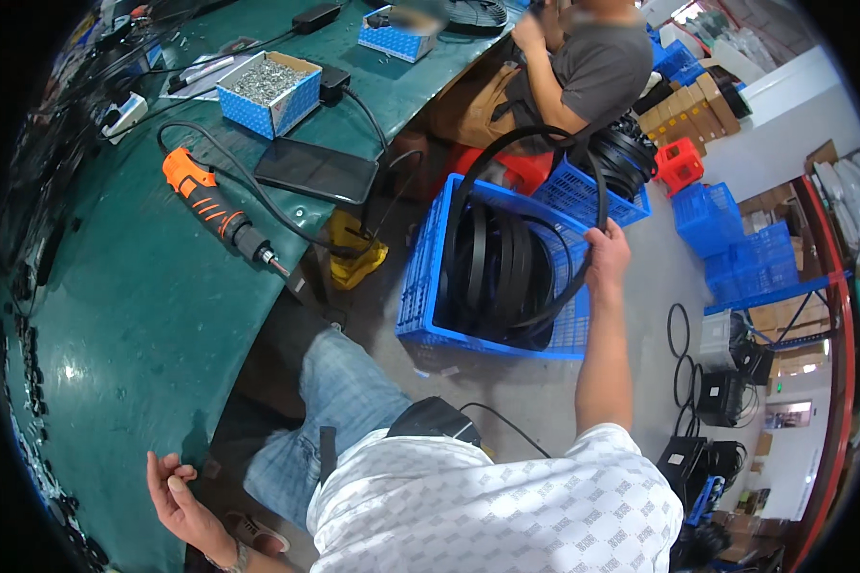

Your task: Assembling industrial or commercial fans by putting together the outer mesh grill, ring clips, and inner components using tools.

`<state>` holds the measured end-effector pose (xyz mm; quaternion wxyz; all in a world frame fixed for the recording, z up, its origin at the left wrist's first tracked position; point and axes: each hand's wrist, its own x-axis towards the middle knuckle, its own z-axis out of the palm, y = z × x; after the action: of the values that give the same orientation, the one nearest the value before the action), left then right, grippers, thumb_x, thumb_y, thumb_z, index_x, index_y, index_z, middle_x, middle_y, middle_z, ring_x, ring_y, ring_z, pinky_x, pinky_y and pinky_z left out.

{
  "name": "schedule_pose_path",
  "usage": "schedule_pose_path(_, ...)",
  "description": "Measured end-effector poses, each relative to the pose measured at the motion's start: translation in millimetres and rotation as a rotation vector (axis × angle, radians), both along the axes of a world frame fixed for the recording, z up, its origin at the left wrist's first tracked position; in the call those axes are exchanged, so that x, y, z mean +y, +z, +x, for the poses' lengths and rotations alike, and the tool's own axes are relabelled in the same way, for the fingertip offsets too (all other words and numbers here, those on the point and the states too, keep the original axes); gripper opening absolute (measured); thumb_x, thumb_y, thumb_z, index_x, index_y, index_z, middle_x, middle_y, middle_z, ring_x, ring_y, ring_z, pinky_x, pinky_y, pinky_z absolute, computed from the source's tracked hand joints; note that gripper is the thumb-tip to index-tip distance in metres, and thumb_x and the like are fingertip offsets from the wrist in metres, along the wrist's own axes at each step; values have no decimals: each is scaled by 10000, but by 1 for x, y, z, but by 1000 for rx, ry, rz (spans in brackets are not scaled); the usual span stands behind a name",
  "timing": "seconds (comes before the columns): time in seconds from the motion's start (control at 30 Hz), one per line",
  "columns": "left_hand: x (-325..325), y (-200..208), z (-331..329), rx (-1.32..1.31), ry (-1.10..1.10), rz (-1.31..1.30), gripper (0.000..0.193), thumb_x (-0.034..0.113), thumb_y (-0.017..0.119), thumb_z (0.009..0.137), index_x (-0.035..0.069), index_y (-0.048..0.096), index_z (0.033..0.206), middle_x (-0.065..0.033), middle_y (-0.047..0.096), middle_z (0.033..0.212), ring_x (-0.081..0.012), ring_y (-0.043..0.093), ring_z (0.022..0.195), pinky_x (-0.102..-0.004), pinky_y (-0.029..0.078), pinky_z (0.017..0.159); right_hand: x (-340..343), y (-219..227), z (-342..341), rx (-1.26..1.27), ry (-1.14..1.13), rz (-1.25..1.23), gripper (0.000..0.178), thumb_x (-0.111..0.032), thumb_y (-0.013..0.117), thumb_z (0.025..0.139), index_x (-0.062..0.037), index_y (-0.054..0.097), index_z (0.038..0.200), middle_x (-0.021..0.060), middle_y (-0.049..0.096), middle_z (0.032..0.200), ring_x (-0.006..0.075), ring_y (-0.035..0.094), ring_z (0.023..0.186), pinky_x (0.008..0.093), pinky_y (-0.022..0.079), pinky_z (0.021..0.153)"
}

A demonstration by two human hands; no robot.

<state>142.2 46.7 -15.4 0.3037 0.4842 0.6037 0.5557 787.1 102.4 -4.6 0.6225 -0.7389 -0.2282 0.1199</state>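
My right hand [607, 258] is closed on the rim of a large thin black ring [601, 191]. The ring stands tilted above a blue plastic crate [419, 296], its lower part still among several similar black rings [506, 263] inside. Over the near edge of the green table, my left hand [177, 497] is loosely curled with the index finger stretched out. Nothing shows in it. Farther up the table lies an orange and black power screwdriver [210, 205], its bit toward the table edge, out of reach of both hands.
A black phone [317, 171] and a blue box of small metal parts [269, 91] lie on the green table [129, 353], with cables around them. Beyond the crate sits another person [592, 67]. A second blue crate [583, 191] holds black rings.
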Motion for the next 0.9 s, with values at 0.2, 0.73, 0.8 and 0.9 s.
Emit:
schedule_pose_path(0.2, 3, -4, 11, -68, -87, 15, 438, 168, 539, 968, -60, 473, 1336, -123, 606, 1094, -128, 551, 840, -265, 465, 781, -48, 96, -44, -104, 90, 27, 571, -43, 632, 719, 60, 527, 1270, -6, 506, 826, 79, 485, 635, 208, 380, 541)
schedule_pose_path(0.73, -1, 14, 19, -294, -239, 178, 434, 149, 549, 961, -30, 467, 1347, -174, 582, 1180, -183, 612, 949, -303, 512, 828, -61, 216, -104, 42, 1315, 740, 659, -37, 431, 913, 16, 112, 1488, 170, 284, 1471, 267, 324, 1234, 373, 344, 974)
schedule_pose_path(0.8, -8, 15, 14, -317, -144, 220, 478, 230, 499, 987, -28, 414, 1381, -193, 562, 1226, -201, 613, 976, -317, 511, 841, -10, 184, -150, 310, 1035, 805, 746, -3, 499, 828, 9, 142, 1482, 140, 383, 1340, 153, 368, 910, 252, 340, 683)
schedule_pose_path(0.9, -23, 16, -2, -450, -30, 285, 578, 369, 399, 1017, -20, 308, 1435, -227, 527, 1291, -236, 615, 1019, -343, 510, 865, 58, 147, -244, 732, 1333, 679, 755, -8, 576, 763, 41, 231, 1433, 30, 387, 961, 93, 330, 707, 207, 324, 505)
